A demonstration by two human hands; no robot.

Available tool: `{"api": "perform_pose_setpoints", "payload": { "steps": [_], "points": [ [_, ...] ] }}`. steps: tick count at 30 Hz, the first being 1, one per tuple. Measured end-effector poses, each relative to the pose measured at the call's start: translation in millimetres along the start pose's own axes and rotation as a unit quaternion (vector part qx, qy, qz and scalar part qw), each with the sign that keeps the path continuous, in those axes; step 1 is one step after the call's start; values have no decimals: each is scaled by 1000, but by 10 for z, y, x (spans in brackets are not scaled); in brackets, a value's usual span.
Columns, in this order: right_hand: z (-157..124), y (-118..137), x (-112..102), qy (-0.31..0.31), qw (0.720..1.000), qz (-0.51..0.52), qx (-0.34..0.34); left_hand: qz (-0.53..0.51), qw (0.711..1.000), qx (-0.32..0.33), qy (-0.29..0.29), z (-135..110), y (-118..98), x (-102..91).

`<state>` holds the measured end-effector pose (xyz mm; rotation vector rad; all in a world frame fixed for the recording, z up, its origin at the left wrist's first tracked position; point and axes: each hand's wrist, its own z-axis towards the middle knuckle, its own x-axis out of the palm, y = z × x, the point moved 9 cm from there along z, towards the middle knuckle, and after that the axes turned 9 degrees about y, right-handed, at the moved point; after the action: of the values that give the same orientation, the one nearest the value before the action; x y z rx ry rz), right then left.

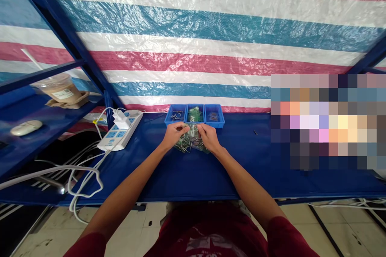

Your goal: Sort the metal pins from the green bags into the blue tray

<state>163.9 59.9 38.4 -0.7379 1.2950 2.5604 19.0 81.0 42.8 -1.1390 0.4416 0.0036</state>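
Note:
My left hand (175, 134) and my right hand (209, 136) meet in front of the blue bins. Fingers on both sides pinch the edges of a small clear plastic bag (193, 130), stretched between them. Under and around the bag lies a pile of green-and-clear packets and thin metal pieces (182, 145); their exact kind is too small to make out. Just beyond my hands, the left blue bin (167, 121) contains loose thin metal pieces. Green packets fill the middle bin (195, 105), and the right bin (219, 124) has small clear items inside.
A white power strip (120, 138) with plugs and looping white cables (87, 184) lies at the left. One small dark piece (255, 132) rests on the blue table (241, 160). On the left shelf are a drink cup (63, 88) and a mouse (26, 127). The far right is pixelated.

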Motion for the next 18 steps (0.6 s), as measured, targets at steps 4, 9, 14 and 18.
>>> {"api": "perform_pose_setpoints", "payload": {
  "steps": [4, 9, 14, 18],
  "points": [
    [-24, 101, -49, -21, 998, -24, -56, -51, 998, -24, -13, -10, 50, -29],
    [-41, 113, -26, -26, 992, -80, -89, -103, 992, -63, 21, -28, 122, 81],
    [-26, 68, -76, -46, 993, -73, -79, -16, 1000, 1, 0, -18, -39, 1],
    [-6, 19, -60, -39, 996, -64, -49, 72, 993, 91, 34, -41, -257, 5]
  ]
}}
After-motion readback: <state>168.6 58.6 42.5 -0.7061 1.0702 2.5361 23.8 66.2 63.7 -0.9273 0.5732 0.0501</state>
